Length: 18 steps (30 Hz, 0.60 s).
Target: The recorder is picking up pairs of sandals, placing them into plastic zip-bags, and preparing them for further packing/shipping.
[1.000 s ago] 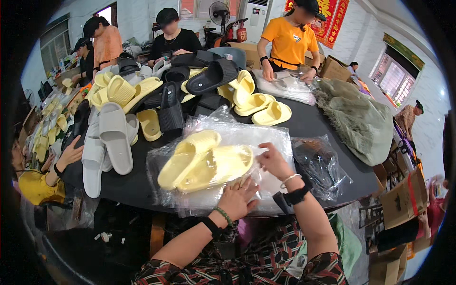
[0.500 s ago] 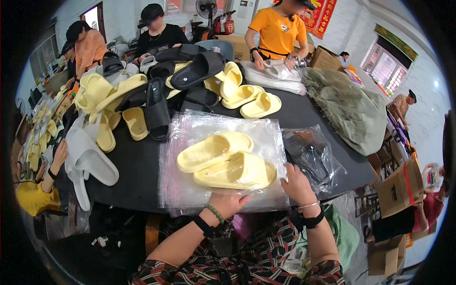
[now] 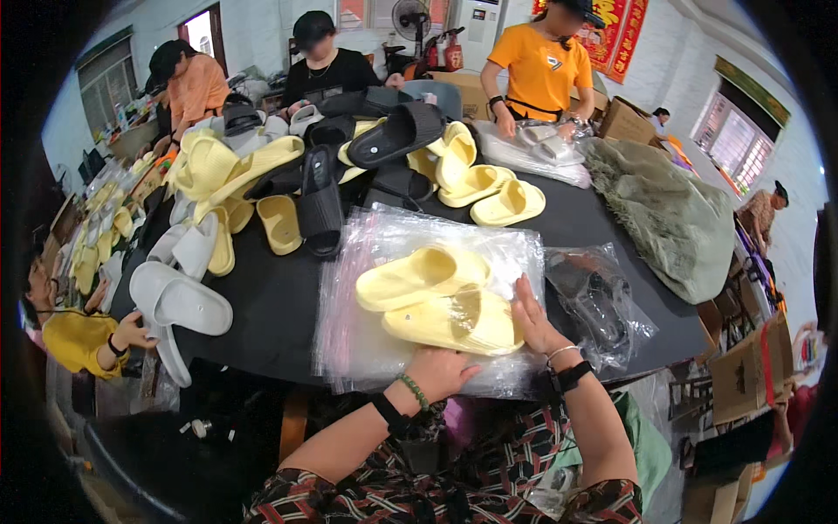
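Observation:
A pair of pale yellow slide slippers lies side by side in a clear plastic bag, on top of a stack of similar clear bags. My left hand is at the near edge of the bag, just below the nearer slipper. Its fingers are bent and partly hidden at the film, which they seem to grip. My right hand lies against the right end of the slippers, fingers stretched out over the plastic. Beside it on the right rests a bagged dark pair of slippers.
Loose yellow slippers and black slippers are heaped across the far side of the black table. A grey-green sack lies at the right. At left, a person in yellow touches white slippers; another in orange handles bags.
My right hand has moved from the bag's right edge onto the slippers' right end, its fingers now straighter. The person at left has leaned in, and the white slippers there have shifted.

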Motion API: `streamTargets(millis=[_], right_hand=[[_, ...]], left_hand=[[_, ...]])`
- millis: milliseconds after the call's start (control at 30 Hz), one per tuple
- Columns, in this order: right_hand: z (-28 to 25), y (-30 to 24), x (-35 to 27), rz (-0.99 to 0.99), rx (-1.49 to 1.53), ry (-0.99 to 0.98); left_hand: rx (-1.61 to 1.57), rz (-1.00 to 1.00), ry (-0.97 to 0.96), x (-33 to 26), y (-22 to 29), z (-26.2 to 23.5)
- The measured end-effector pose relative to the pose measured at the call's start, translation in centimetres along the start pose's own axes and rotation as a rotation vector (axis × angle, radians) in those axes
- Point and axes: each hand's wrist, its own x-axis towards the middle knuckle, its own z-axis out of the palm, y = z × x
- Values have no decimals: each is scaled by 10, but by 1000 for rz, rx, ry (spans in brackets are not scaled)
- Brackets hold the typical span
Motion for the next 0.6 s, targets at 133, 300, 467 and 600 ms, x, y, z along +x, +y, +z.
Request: streamTargets(millis=[133,300,467,600], right_hand=[[7,-7,2,20,-14,-12],[-2,8,-3,-34,-18,56],[0,-5,0,-19,-69,47],[14,10,7,-131,106,36]], left_hand=[[42,58,9,-9,13,-44],[-203,-132,-245,-5,25,-146],[186,-383,170,-13,-49,-170],[57,-517,71,-11,-85,-151]])
